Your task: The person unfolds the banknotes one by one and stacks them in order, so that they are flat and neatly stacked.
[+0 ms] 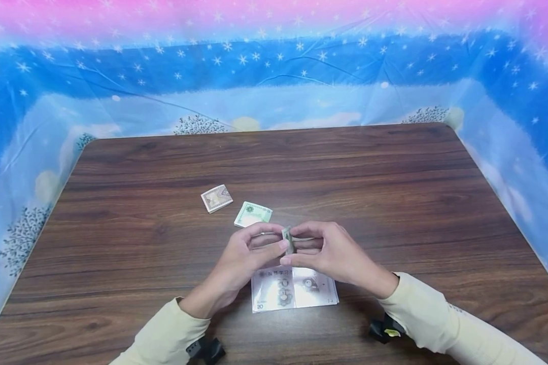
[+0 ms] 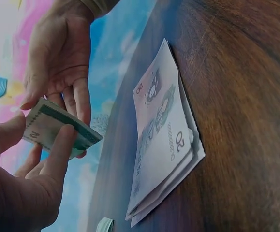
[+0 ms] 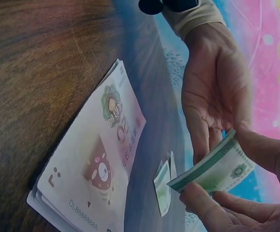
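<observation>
A folded green banknote [image 1: 288, 240] stands on edge above the table, held between both hands. My left hand [image 1: 242, 258] pinches it between thumb and fingers from the left. From the right, my right hand [image 1: 335, 251] grips its other side with thumb and fingertips. The left wrist view shows the note's dark green band [image 2: 77, 126]; its pale printed face [image 3: 227, 169] appears in the right wrist view. Below the hands lies a stack of pinkish 20 banknotes [image 1: 274, 294], creased across the middle, its far edge hidden by the hands.
Beyond my left hand rest a folded green banknote bundle [image 1: 253, 214] and, farther left, a folded brown banknote [image 1: 216, 198]. The brown wooden table [image 1: 392, 182] ends at a patterned blue and pink cloth [image 1: 274, 66].
</observation>
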